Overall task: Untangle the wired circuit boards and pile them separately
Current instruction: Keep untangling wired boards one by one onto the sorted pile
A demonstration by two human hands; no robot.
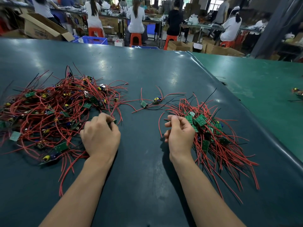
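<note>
a big tangled heap [54, 112] of little green circuit boards with red and black wires lies on the dark table [147, 71], at about nine o'clock from the person's left hand [100, 136]. the left hand sits at the heap's right edge, knuckles up. its fingers are curled together and pinch a small board [114, 121] at the tip of the fingers, at about one o'clock from the hand. red wires from the heap run right up to that board.

a smaller, neater pile [211, 133] of boards and wires lies at three o'clock from the right hand [179, 133], touching it. the right hand is half curled, with the thumb and first finger close together near the top. it may be holding a thin wire there, but it is hard to see. a loose red wire [159, 125] bends down just left of this hand.

two boards [150, 102] with their wires lie alone between the heap and the pile, at twelve o'clock from the gap between the hands, well apart from both hands.
</note>
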